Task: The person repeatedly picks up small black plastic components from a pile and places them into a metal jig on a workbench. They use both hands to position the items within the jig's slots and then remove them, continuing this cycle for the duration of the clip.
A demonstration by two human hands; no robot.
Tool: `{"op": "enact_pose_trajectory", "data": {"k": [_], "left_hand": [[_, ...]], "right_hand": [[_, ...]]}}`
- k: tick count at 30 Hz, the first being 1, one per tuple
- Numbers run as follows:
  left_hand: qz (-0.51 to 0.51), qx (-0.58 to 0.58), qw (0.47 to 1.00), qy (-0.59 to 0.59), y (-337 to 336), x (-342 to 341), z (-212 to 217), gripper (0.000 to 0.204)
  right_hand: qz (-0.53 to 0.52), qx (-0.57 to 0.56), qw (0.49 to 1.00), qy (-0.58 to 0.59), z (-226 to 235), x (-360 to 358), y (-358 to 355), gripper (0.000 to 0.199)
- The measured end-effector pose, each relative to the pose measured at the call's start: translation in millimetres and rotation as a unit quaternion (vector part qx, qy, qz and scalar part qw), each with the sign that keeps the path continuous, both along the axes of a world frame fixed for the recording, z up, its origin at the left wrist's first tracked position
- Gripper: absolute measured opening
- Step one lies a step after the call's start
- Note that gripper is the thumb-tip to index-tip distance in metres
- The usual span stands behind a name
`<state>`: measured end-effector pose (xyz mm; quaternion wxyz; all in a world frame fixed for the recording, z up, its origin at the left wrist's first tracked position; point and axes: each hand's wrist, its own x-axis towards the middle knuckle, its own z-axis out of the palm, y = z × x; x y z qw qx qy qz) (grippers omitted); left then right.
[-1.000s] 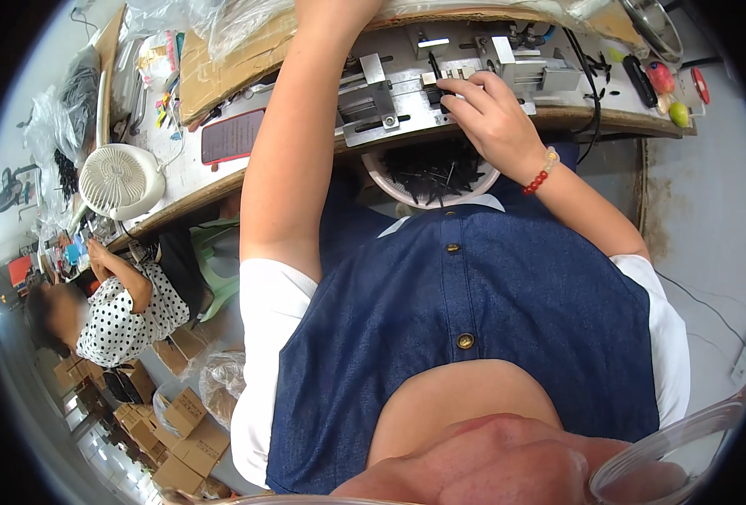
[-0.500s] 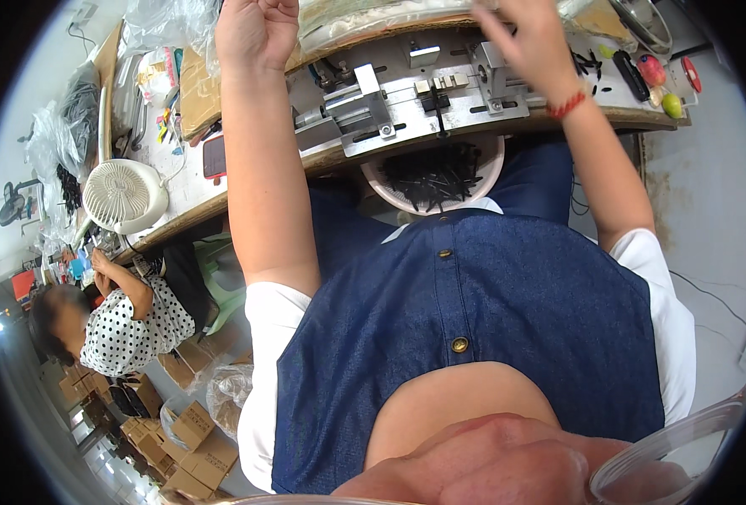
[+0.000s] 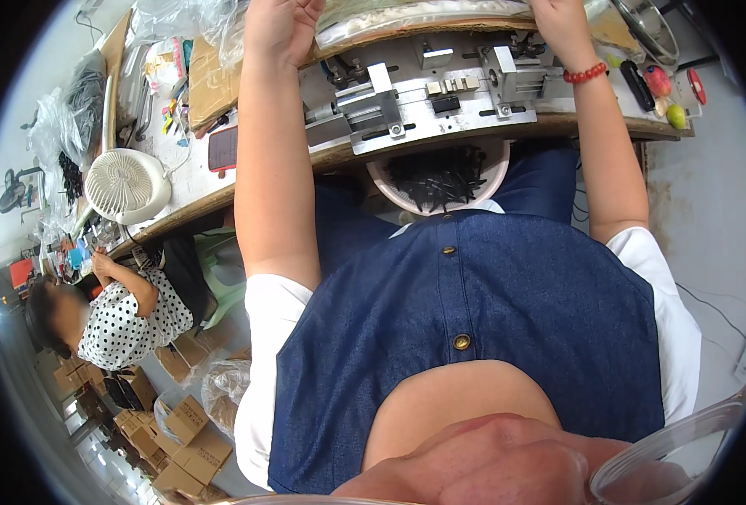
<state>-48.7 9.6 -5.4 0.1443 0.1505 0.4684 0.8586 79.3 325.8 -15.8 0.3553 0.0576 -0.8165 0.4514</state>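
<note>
Left hand (image 3: 290, 25): partly curled; whether anything is held cannot be told.
Right hand (image 3: 560, 25): cropped above, likewise unclear.
Metal jig (image 3: 471, 123): set on bench (image 3: 191, 187), closer in than both hands; judged heavy, stiff, best gripped by its blocks (image 3: 382, 88).

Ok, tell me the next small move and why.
Perhaps bring the right hand to the black block on the metal fixture: neither it nor the left hand is at the block, and nothing seems to lie across its top.
</note>
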Motion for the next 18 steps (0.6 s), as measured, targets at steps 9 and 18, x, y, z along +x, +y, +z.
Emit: {"op": "enact_pose_trajectory", "data": {"k": [9, 18], "left_hand": [[0.197, -0.453, 0.705, 0.509, 27.1, 16.2, 5.4, 0.026], [0.148, -0.528, 0.629, 0.551, 25.1, 17.7, 17.2, 0.012]], "right_hand": [[0.190, -0.162, 0.948, -0.197, -24.1, 107.5, -77.9, 0.023], [0.101, 0.288, 0.952, -0.033, -62.2, 114.8, -95.1, 0.023]]}}
